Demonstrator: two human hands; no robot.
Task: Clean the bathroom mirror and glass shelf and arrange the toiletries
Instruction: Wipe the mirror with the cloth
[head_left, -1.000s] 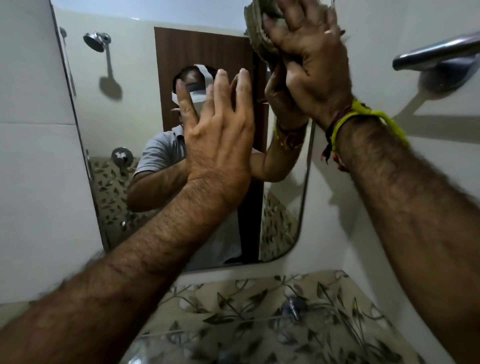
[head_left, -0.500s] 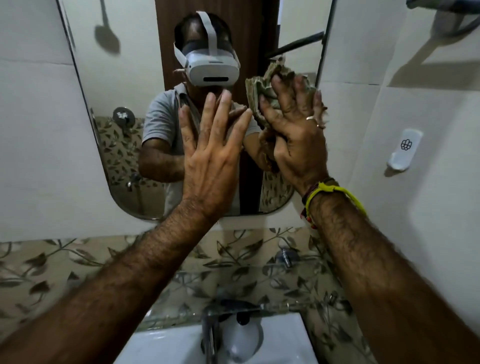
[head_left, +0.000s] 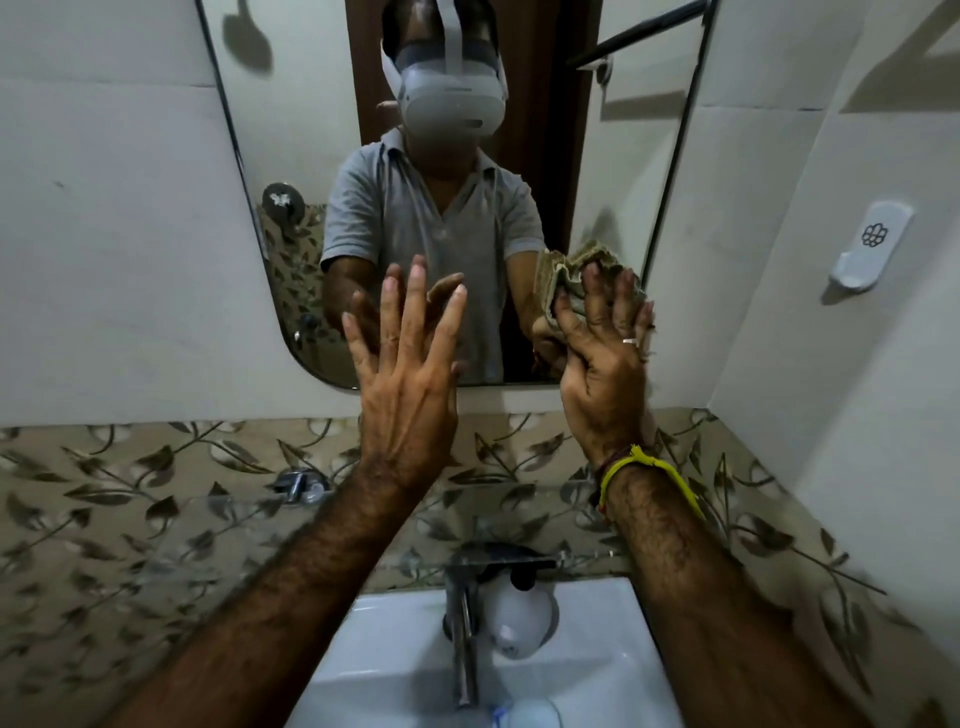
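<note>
Wall tiling (head_left: 104, 234) in pale grey was seen behind everything, with a band of leaf-patterned tile (head_left: 130, 499) running across beneath it. The mirror (head_left: 291, 156), round-cornered at its lower edge, was mounted on the pale wall, and in it a person in a grey polo shirt and a white headset was reflected. A white washbasin (head_left: 597, 670) was seen at the bottom of the view, under a clear glass shelf (head_left: 218, 525) fixed across the patterned band. A chrome tap (head_left: 464, 634) stood upright at the back of the basin, and a white rounded bottle (head_left: 519, 618) stood just beside it, on its right. A white holder (head_left: 868, 244) was fixed to the side wall on the right, well apart from the mirror.

The left hand (head_left: 405, 384) was laid flat on the lower part of the glass, its grip spread wide with the fingers straight and nothing held. The right hand (head_left: 605, 374) was pressed against the mirror near its lower right corner, with a crumpled brownish cloth (head_left: 571, 270) trapped between the palm and the glass; its grip was extended over the cloth, the fingers nearly straight and close together. A yellow thread band (head_left: 649, 467) was worn round the right wrist, and a silver ring (head_left: 630, 341) was worn on one finger of that hand.
</note>
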